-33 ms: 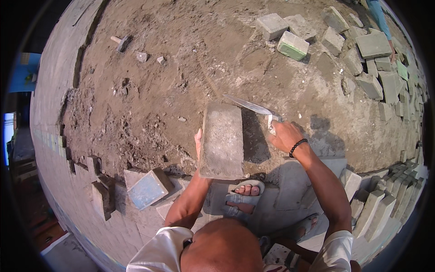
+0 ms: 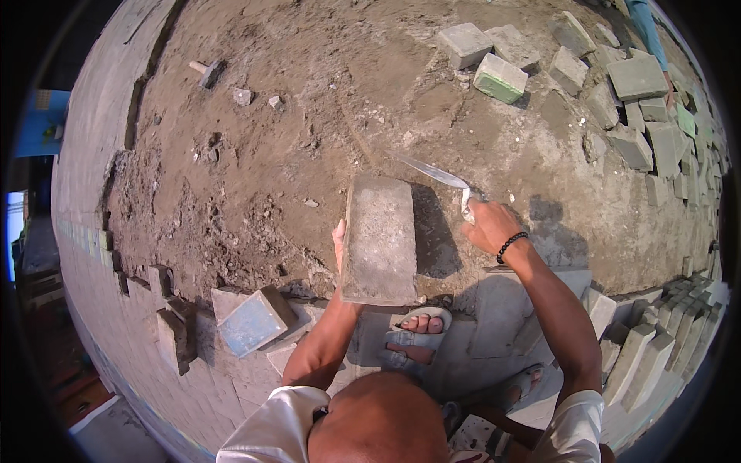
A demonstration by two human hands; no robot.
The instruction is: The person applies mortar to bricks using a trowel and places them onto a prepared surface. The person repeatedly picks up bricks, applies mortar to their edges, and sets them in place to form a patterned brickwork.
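Note:
A grey rectangular paving block (image 2: pixel 380 239) is held up over the dirt at the middle, its long side pointing away from me. My left hand (image 2: pixel 340 239) grips it along the left edge; most of the fingers are hidden behind the block. To the right, my right hand (image 2: pixel 491 227) is closed round the pale handle of a trowel (image 2: pixel 441 176). The trowel's metal blade points up and left, just above the ground beyond the block's far right corner. A dark shadow falls on the soil between the block and my right hand.
Rough soil (image 2: pixel 255 147) spreads ahead. A hammer (image 2: pixel 207 72) lies far left. Loose blocks (image 2: pixel 500 79) are heaped at the far right, near another person's arm (image 2: pixel 647 35). Close by are laid paving, a blue-faced block (image 2: pixel 256 321), my sandalled foot (image 2: pixel 417 336) and upright blocks (image 2: pixel 647 370).
My right hand and the trowel have shifted slightly to the right. The block in my left hand has hardly moved.

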